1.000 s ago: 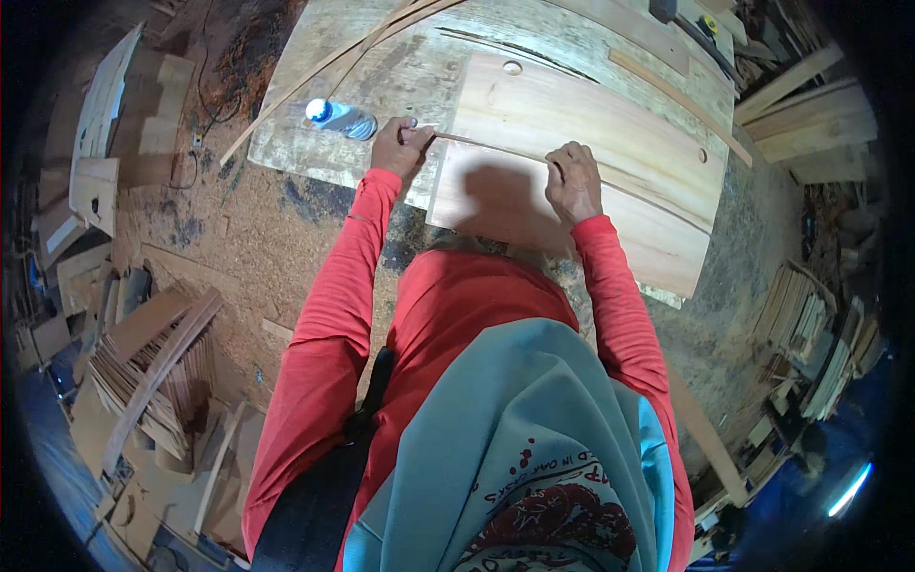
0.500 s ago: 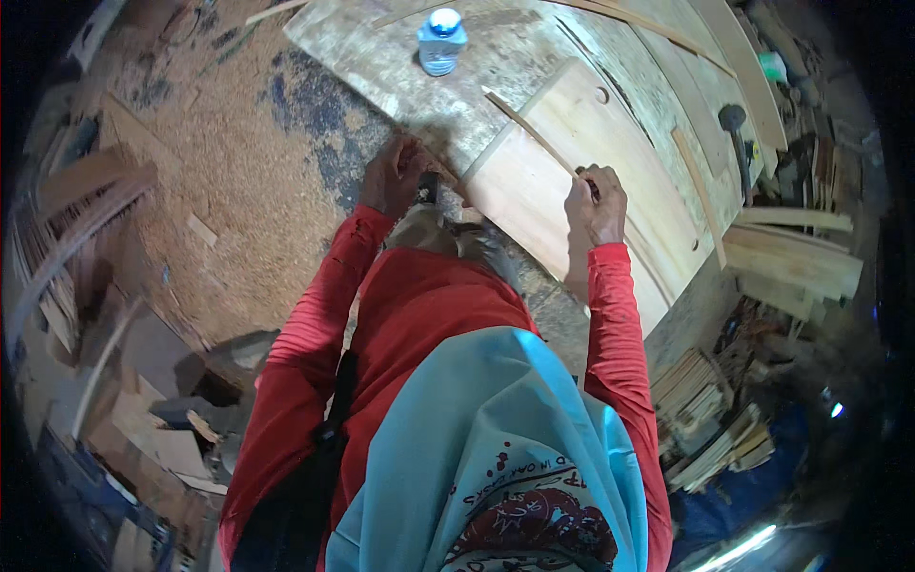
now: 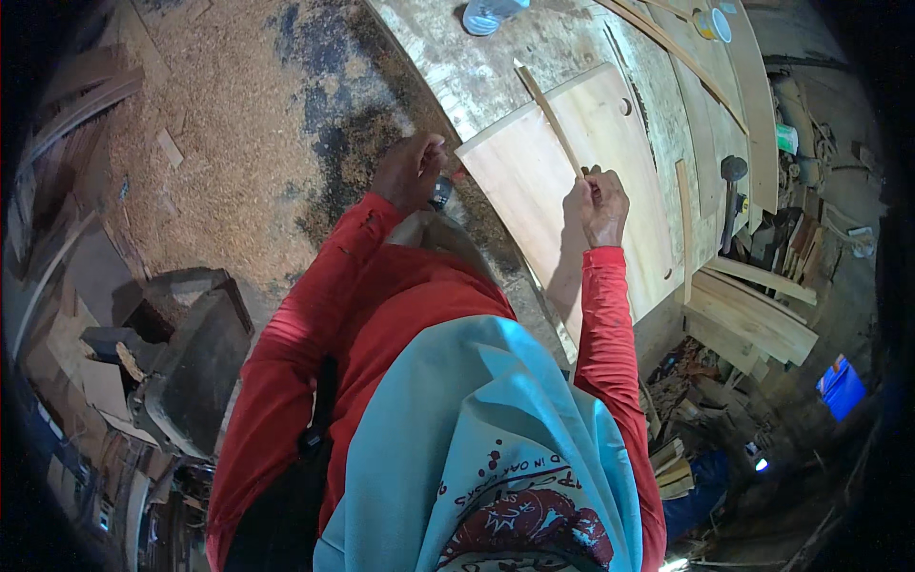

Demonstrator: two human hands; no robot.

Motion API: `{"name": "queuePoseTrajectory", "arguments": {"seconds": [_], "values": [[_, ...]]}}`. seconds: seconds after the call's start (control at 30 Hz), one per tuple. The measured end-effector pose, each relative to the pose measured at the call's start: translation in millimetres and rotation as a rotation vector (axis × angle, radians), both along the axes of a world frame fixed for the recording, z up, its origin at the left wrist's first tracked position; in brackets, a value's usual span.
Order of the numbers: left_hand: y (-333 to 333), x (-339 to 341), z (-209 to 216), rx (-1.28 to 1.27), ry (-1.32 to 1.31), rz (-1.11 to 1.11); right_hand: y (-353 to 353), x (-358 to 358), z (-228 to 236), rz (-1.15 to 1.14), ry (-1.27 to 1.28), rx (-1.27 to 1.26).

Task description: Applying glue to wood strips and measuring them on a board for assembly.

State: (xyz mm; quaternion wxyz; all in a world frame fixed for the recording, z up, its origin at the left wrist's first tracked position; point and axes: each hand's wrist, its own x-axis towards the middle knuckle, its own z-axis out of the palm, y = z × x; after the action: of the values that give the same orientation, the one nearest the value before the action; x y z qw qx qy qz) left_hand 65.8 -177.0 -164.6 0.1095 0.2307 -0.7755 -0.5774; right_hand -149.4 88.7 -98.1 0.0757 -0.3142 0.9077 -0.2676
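A thin wooden strip (image 3: pixel 550 116) is pinched in the fingers of my right hand (image 3: pixel 602 208). It slants across a pale wooden board (image 3: pixel 519 172), its far end reaching past the board's far edge. Small round marks or holes show along the board's right side. The board lies flat on a worn workbench (image 3: pixel 434 57). My left hand (image 3: pixel 408 173) is just left of the bench edge, above the floor, with its fingers curled together. Whatever it might hold is hidden.
On the bench are a pale blue bottle (image 3: pixel 491 14), a black-headed hammer (image 3: pixel 733 172), another wooden strip (image 3: pixel 684 229) and a yellow-and-white tub (image 3: pixel 713 26). Sawdust (image 3: pixel 219 114) covers the floor at left. Planks (image 3: pixel 753 310) lie at right, and a dark machine-like block (image 3: pixel 195 362) stands lower left.
The view has turned, so the bottle is now at the top edge and the tub has come into sight. My right hand still grips the strip, which points more steeply away.
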Motion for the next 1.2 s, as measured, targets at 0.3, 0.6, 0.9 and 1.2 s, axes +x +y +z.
{"name": "queuePoseTrajectory", "arguments": {"seconds": [0.3,0.6,0.9,1.2], "values": [[26,0,-1,-0.003,-0.051,0.071,4,-3,-8,0.017,-0.002,0.004],[26,-8,0,0.109,-0.069,0.037,3,0,-7,0.000,0.025,0.003],[14,-15,10,0.055,-0.161,-0.029,2,-2,-17,0.008,0.058,-0.038],[2,-14,12,-0.199,-0.025,0.048,8,-4,-2,-0.028,-0.092,0.007]]}}
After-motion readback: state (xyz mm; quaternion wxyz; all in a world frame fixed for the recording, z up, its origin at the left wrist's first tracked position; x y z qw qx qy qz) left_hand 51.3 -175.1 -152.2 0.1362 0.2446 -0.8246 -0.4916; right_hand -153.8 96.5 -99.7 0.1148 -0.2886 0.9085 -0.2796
